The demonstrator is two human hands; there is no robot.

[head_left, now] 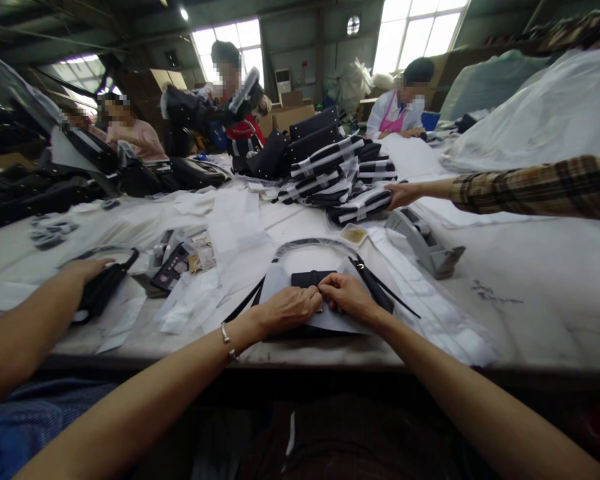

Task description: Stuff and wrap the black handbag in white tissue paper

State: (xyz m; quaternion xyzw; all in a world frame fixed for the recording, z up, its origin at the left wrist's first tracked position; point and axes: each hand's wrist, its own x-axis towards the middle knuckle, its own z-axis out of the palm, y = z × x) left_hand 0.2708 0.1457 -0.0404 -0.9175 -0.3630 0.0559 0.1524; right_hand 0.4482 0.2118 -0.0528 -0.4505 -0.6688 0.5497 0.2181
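A black handbag lies flat at the near edge of the white table, partly covered by a sheet of white paper. Its black strap runs off to the right, and a wrapped handle arches behind it. My left hand and my right hand meet on top of the bag, fingertips pinching at a small part of its front. What they pinch is hidden by the fingers. A bracelet sits on my left wrist.
A co-worker's hand at the left rests on another black bag. A plaid-sleeved arm reaches from the right to a stack of paper-banded black bags. A grey tape dispenser, cards and paper strips lie around. Other people work across the table.
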